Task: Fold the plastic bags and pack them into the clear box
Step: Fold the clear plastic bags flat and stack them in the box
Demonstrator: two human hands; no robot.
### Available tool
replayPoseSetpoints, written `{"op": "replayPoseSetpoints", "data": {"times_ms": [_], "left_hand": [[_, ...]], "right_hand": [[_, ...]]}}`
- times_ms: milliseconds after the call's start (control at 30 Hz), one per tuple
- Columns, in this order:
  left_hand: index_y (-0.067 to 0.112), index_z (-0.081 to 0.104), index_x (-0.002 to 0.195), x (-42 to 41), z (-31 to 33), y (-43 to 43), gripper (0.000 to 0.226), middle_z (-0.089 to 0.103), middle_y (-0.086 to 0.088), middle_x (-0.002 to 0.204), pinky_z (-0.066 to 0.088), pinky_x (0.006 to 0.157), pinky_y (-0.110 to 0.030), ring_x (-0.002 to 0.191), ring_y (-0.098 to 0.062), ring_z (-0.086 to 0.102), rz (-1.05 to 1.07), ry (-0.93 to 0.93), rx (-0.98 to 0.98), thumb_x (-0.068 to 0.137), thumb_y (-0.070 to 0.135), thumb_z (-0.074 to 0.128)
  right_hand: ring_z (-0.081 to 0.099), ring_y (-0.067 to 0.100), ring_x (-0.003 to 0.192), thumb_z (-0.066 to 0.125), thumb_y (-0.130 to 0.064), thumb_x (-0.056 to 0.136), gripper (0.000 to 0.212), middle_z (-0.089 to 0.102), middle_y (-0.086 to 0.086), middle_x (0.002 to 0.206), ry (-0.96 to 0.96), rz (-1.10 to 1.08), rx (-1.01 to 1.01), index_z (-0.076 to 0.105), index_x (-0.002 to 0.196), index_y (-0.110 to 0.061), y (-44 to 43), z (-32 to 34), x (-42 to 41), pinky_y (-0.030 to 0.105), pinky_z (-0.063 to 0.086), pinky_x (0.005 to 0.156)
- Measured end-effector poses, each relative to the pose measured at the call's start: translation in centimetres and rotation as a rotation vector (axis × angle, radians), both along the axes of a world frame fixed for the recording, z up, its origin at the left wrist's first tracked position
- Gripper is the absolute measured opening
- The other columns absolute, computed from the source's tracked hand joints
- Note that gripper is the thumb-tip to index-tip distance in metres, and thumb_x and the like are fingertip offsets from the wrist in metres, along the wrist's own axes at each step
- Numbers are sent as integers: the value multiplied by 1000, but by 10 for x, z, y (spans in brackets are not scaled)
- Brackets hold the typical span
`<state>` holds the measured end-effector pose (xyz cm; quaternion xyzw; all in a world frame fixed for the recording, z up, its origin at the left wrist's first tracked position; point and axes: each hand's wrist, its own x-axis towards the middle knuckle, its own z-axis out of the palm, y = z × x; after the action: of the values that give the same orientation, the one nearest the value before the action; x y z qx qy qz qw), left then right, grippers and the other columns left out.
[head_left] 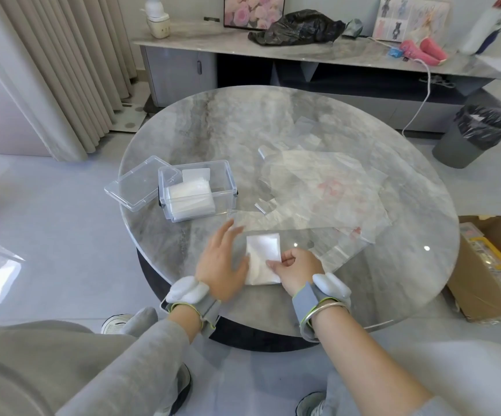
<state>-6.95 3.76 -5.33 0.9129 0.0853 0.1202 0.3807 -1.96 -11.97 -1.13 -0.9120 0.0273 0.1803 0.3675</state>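
Note:
A small folded white plastic bag (262, 257) lies near the front edge of the round marble table (201, 130). My left hand (220, 262) rests beside its left edge with fingers stretched out. My right hand (295, 270) pinches the bag's right edge. The clear box (196, 189) stands open to the left, with folded bags stacked inside. Several unfolded clear plastic bags (324, 187) lie spread over the table's right half.
The box's clear lid (136, 183) lies at the table's left edge. A cardboard box (489, 265) sits on the floor at right, a lined bin (474, 135) behind it. A black bag (297, 27) lies on the far sideboard.

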Motion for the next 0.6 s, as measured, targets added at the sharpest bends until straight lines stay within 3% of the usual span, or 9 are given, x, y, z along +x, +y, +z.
{"op": "replayPoseSetpoints", "data": {"times_ms": [67,133,233,400,500,567,600], "left_hand": [[21,44,137,5,15,8,57,56,6,131,53,89,-36,103,-12,60,170,159,-264,88,34,68],[19,59,123,7,25,19,52,68,8,112,56,78,-29,89,-8,64,212,332,-497,82,46,74],[18,75,102,1,33,31,33,73,5,90,44,51,-14,63,-2,57,164,476,-732,78,41,79],[11,74,93,-2,31,27,20,70,3,77,43,56,-17,61,-2,61,172,448,-818,78,21,81],[8,73,97,-3,33,25,22,70,3,75,44,57,-16,61,1,62,181,406,-807,79,20,80],[12,73,95,-1,35,24,19,68,5,75,48,59,-16,64,-1,62,186,374,-705,80,23,80],[18,73,95,1,35,27,17,68,7,78,51,65,-20,69,-4,62,207,329,-565,81,26,78]], "right_hand": [[62,15,72,75,-35,80,17,63,-11,71,-29,-6,70,62,78,-24,3,6,0,26,47,68],[61,13,71,77,-34,79,18,62,-11,70,-31,-1,115,61,76,-24,5,10,-1,25,47,68],[62,14,73,79,-33,77,19,64,-9,72,-15,33,142,62,74,-25,6,12,-3,24,47,68],[61,13,75,79,-32,76,17,64,-10,73,-7,42,120,64,77,-24,4,9,-2,22,44,69],[62,15,77,78,-26,78,16,62,-11,70,25,13,179,63,73,-26,4,8,1,22,44,71],[61,14,74,77,-22,79,15,62,-11,67,17,17,179,63,74,-25,3,8,2,21,43,67],[60,13,72,76,-22,80,13,61,-12,66,-7,22,159,65,76,-23,3,9,2,21,42,64]]}}
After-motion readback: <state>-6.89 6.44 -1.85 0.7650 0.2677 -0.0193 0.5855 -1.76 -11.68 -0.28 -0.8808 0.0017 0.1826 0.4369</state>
